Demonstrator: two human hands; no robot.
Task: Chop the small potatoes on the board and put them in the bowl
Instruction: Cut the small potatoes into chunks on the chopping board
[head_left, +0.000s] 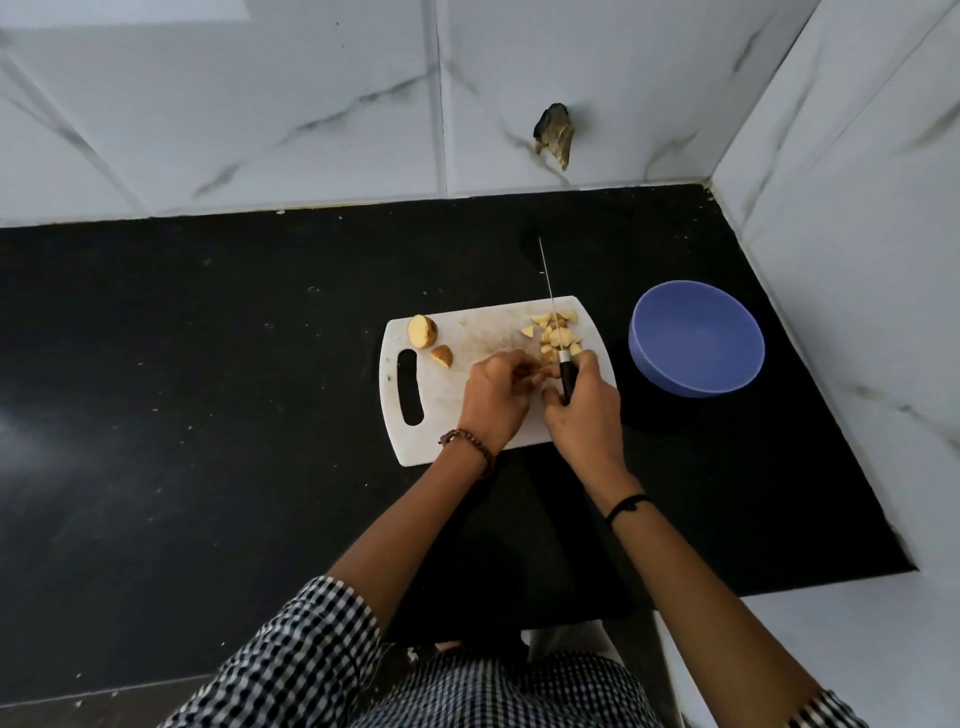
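A white cutting board (467, 332) lay on the black counter (208, 415), toward its right side and about midway between the front and back edges, with the handle slot at the board's left end. The right hand (584, 410) had its fingers wrapped round the black handle of a knife (551, 312). The thin blade ran away from the person across the board's far right corner, and its tip reached past the far edge over the counter. A pile of chopped potato (556, 335) sat at that far right corner, on both sides of the blade and touching it. The left hand (493, 400) rested near the middle of the board, just beside the right hand. Its fingers were bent inward with the tips gathered on what looked like a potato piece (532, 371) next to the heel of the blade, though most of that piece was hidden. A halved potato (422, 331) stood at the board's far left corner, and a wedge (442, 356) lay just beside it, nearer the slot. The blue bowl (696, 343) stood on the counter to the right of the board, near it but not touching, close to the counter's right edge. A beaded bracelet (467, 441) circled the left wrist and a black band (628, 506) the right. A checked sleeve (311, 649) showed at the lower left.
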